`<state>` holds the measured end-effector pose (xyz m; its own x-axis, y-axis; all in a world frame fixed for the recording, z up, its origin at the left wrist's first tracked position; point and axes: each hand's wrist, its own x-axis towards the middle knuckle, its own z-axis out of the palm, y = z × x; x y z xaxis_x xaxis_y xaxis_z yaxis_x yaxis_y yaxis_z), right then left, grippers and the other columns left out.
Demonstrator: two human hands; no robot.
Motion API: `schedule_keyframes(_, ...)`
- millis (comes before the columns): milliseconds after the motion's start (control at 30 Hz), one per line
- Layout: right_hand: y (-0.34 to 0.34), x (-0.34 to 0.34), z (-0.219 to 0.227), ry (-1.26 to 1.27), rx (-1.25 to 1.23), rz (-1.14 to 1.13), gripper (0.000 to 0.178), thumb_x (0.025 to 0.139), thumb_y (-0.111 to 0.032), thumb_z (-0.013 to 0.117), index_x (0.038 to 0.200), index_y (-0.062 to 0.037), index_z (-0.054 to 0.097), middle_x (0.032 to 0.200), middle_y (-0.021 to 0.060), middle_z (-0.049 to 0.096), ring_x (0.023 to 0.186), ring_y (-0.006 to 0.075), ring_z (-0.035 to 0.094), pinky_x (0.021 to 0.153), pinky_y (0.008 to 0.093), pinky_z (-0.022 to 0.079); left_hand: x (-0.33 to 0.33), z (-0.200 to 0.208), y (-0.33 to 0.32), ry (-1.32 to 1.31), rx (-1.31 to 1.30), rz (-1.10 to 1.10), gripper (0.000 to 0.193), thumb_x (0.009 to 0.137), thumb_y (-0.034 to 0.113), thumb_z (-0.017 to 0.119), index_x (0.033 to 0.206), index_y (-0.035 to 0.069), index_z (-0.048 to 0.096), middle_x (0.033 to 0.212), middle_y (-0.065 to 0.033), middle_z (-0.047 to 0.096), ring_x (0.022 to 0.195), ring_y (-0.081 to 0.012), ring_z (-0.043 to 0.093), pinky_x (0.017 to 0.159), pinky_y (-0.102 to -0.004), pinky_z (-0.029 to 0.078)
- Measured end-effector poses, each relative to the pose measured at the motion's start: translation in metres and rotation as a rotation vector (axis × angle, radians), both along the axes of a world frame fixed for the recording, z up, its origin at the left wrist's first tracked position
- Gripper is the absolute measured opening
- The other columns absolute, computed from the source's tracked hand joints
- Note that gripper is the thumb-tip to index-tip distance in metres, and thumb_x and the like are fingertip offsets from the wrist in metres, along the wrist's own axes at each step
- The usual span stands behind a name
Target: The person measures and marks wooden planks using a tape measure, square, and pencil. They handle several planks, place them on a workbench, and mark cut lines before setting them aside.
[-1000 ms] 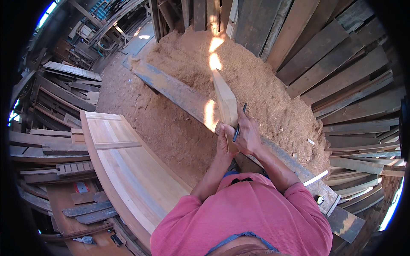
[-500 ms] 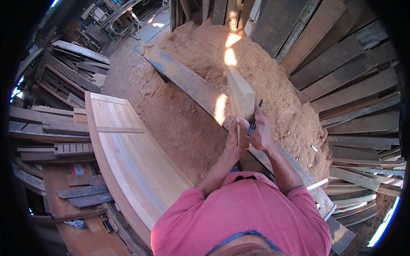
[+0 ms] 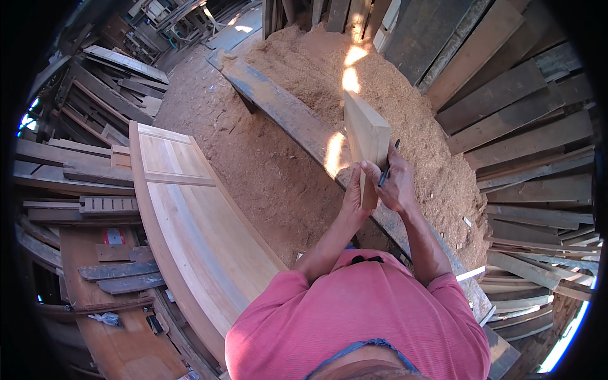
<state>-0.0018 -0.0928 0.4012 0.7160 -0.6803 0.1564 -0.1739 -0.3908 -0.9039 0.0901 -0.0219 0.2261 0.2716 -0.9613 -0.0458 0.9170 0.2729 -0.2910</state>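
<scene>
A pale wooden board [image 3: 366,134] is held up in front of me, its far end tipped upward over the bench. My left hand [image 3: 356,197] is closed around its near part, thumb along the edge. On the other side, my right hand [image 3: 399,185] grips a slim dark pen [image 3: 384,177] between thumb and fingers, close against the board. The pen's upper end sticks out above the knuckles. Whether its tip touches the wood I cannot tell.
A long, narrow, worn bench [image 3: 286,113] runs diagonally under the board. To the left lies a large panelled wooden door [image 3: 190,212]. Sawdust [image 3: 437,190] is heaped beyond the bench on the right. Stacked planks [image 3: 506,149] line the right side, and more timber [image 3: 101,190] the left.
The board and both hands have shifted slightly right in the view and the board has turned a little, showing its end differently. My grips stay the same. The whole scene has shifted slightly too.
</scene>
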Motion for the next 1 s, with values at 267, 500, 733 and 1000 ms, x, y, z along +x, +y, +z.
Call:
schedule_keyframes(267, 0.008, -0.003, -0.003, 0.004, 0.014, 0.011, 0.075, 0.090, -0.035, 0.076, 0.153, -0.0043, 0.050, 0.120, 0.0278, 0.073, 0.111, 0.0442, 0.072, 0.094, 0.0486, 0.056, -0.003, 0.002, 0.006, -0.175, 0.233, 0.009, 0.043, 0.097, 0.038, 0.078, 0.128, 0.011, 0.063, 0.108, -0.0017, 0.072, 0.100, -0.0145, 0.072, 0.095, -0.0313, 0.061)
schedule_keyframes(500, 0.006, -0.001, -0.008, 0.019, 0.150, 0.047, 0.069, 0.092, -0.048, 0.075, 0.139, 0.0004, 0.061, 0.108, 0.0213, 0.075, 0.099, 0.0340, 0.074, 0.089, 0.0452, 0.058, -0.018, -0.021, 0.029, -0.219, 0.316, 0.023, 0.046, 0.097, 0.054, 0.072, 0.120, 0.015, 0.066, 0.099, -0.0016, 0.074, 0.084, -0.0143, 0.075, 0.066, -0.0291, 0.064)
schedule_keyframes(733, -0.012, -0.019, -0.040, 0.257, 0.588, 0.280, 0.067, 0.094, -0.049, 0.076, 0.129, 0.0062, 0.066, 0.109, 0.0167, 0.072, 0.097, 0.0236, 0.067, 0.087, 0.0387, 0.055, -0.052, -0.086, 0.089, -0.385, 0.387, -0.263, 0.065, 0.096, 0.072, 0.060, 0.126, 0.015, 0.066, 0.095, -0.0059, 0.073, 0.071, -0.0218, 0.071, 0.058, -0.0319, 0.060)
schedule_keyframes(1000, 0.018, -0.068, -0.169, 0.866, 0.134, 0.116, 0.080, 0.086, -0.036, 0.074, 0.140, 0.0144, 0.044, 0.118, 0.0377, 0.069, 0.116, 0.0514, 0.068, 0.103, 0.0507, 0.054, -0.117, -0.175, 0.098, -0.728, 0.848, -0.381, 0.090, 0.099, 0.084, 0.034, 0.156, 0.016, 0.047, 0.145, -0.0114, 0.061, 0.128, -0.0254, 0.062, 0.107, -0.0478, 0.052)
